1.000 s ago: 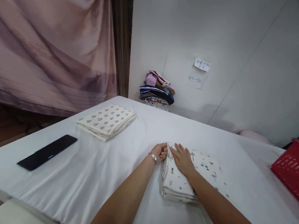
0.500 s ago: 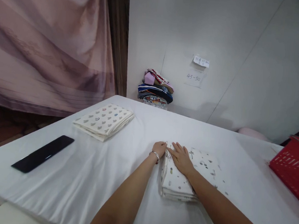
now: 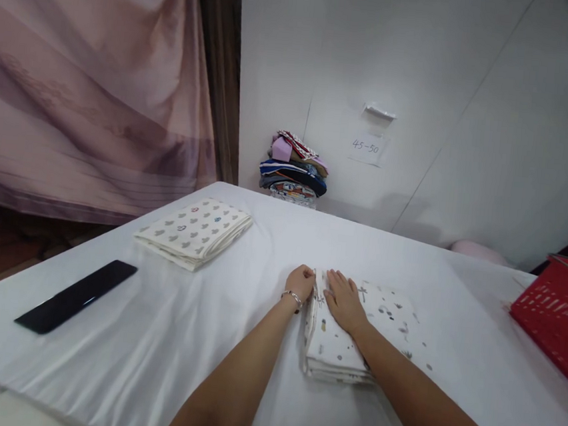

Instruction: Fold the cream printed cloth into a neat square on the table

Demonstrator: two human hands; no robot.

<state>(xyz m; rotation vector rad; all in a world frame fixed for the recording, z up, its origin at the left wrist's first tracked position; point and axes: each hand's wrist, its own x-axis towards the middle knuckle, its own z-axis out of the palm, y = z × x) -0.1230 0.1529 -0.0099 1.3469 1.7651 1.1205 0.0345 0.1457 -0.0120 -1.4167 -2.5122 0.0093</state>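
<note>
Head view: the folded cloth point(image 3: 336, 342) with small printed motifs lies on the white-covered counter point(image 3: 281, 239), directly before the person. The left hand point(image 3: 300, 282) is curled at its far left corner, apparently pinching the edge. The right hand point(image 3: 345, 302) lies flat on top, fingers nearly together. Change: the right thumb, previously extended toward that corner, is now drawn in; the corner is therefore, it seems, controlled by the left hand alone while the right palm steadies the layers. Leftward lie a black slab point(image 3: 77, 297) and a heart-like patterned cloth point(image 3: 196, 230); rightward, a red basket point(image 3: 555, 316).
</note>
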